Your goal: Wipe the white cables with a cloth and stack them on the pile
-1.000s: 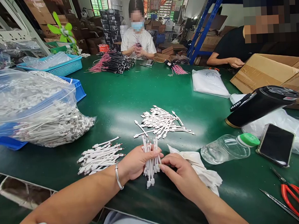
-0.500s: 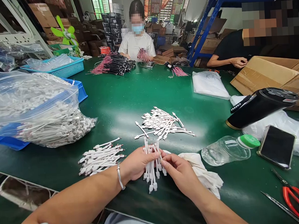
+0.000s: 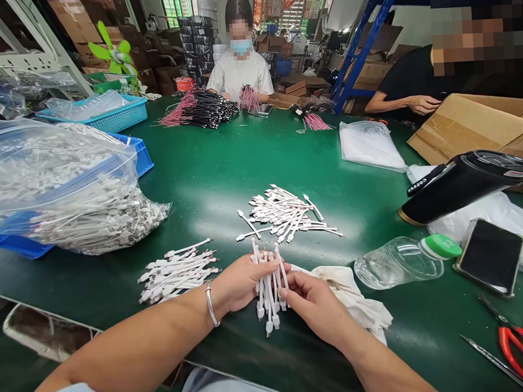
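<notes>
A bunch of short white cables [image 3: 268, 304] with small plugs hangs from my left hand [image 3: 244, 282], whose thumb lies across it. My right hand [image 3: 308, 299] pinches one white cable [image 3: 283, 277] at the right side of that bunch. Beyond my hands lies a loose pile of similar white cables [image 3: 284, 212] on the green table. Another pile of white cables [image 3: 178, 272] is left of my left wrist. A white cloth [image 3: 359, 302] lies partly behind my right hand. The fingertips of both hands are partly hidden by the cables.
To the left, a clear bag of cables [image 3: 96, 222] rests on a blue tray [image 3: 143, 155]. At right are a plastic bottle [image 3: 392, 262], a black tumbler [image 3: 458, 185], a phone [image 3: 490, 257], tweezers [image 3: 493, 359] and red-handled pliers [image 3: 515, 346]. Two people sit across the table [image 3: 199, 170].
My right thumb and fingers have slid slightly lower along the cable at the bunch's right side. My left hand keeps its hold. The whole view has shifted a little.
</notes>
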Tool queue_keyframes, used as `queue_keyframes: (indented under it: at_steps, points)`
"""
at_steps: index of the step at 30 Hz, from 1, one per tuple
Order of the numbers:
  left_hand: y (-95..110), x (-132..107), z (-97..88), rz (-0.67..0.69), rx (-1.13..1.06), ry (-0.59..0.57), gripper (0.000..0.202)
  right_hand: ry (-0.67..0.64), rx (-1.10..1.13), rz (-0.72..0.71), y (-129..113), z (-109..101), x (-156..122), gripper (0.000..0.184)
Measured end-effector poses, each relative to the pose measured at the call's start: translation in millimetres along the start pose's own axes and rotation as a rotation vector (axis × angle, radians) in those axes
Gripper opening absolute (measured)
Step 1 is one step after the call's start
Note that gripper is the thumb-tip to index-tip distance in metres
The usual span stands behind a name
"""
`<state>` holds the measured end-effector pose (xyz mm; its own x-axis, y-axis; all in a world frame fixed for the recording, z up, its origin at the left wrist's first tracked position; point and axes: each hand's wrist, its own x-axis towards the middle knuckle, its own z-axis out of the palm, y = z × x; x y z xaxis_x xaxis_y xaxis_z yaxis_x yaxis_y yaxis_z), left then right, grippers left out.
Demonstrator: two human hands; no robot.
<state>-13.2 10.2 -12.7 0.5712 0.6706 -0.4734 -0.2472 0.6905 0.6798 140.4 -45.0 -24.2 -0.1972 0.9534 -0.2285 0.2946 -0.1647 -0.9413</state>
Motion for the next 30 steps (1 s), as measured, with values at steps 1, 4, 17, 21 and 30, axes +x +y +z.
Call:
queue_keyframes:
  at_steps: [1,4,17,21,30]
  points:
    - [0,1,-0.8,-0.003,-0.021,0.009,0.028,-0.011,0.001,0.006,-1,-1,0,0.018]
    - [1,2,-3.1,-0.012,-0.074,0.038,0.029,-0.058,-0.033,0.008,-4,-4,-2,0.018]
    - [4,1,-2.8,-0.050,-0.086,-0.011,0.022,-0.132,-0.109,0.081,-2,-14,-3,0.014]
    - [4,1,-3.3,-0.042,-0.093,-0.017,0.022,-0.174,0.012,0.105,-5,-13,-5,0.015]
    - [2,1,-2.9,-0.011,-0.187,-0.084,0.017,-0.177,0.083,0.178,-3,-2,-5,0.028]
